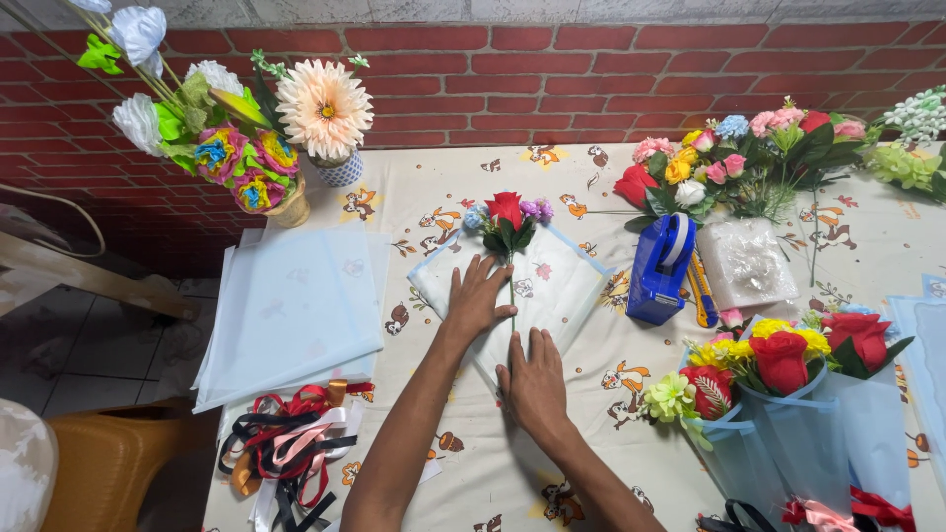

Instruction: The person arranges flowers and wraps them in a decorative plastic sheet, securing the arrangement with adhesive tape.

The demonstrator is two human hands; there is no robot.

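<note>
Mid-counter [591, 197], left hand [480, 294] & right hand [533, 377] lie flat, fingers spread, grasping nothing, pressing the wrapping sheet [552, 281] w/ red rose [506, 212] atop so the fold holds.

Both hands press wrapping paper [562, 286] around rose [506, 210].

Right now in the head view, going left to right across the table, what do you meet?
Ribbon bundle → stack of pale blue wrapping sheets → left hand → right hand → blue tape dispenser → clear plastic packet → wrapped bouquets with red roses.
</note>
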